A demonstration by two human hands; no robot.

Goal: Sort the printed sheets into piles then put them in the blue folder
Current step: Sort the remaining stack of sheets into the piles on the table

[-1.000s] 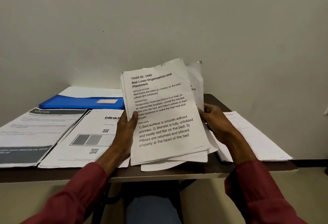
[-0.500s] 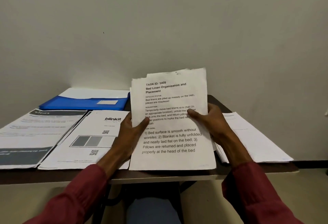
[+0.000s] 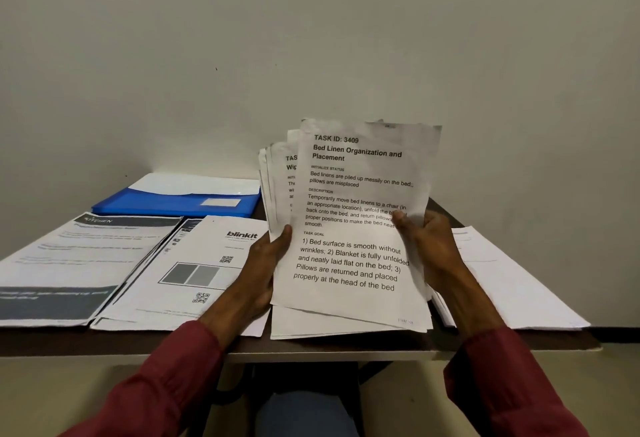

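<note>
Midway through sorting, a person's left hand (image 3: 263, 274) and right hand (image 3: 429, 249) each grip one side of the fanned printed sheets (image 3: 277, 194) held upright over the table (image 3: 311, 350), the top page (image 3: 360, 190) likely next to be dealt out, while the blue folder (image 3: 166, 204) lies rear left.

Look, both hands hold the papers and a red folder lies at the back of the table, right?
Not red: the head view shows the folder is blue. The left hand and right hand do hold the papers, and the folder does lie at the back of the table.
</note>
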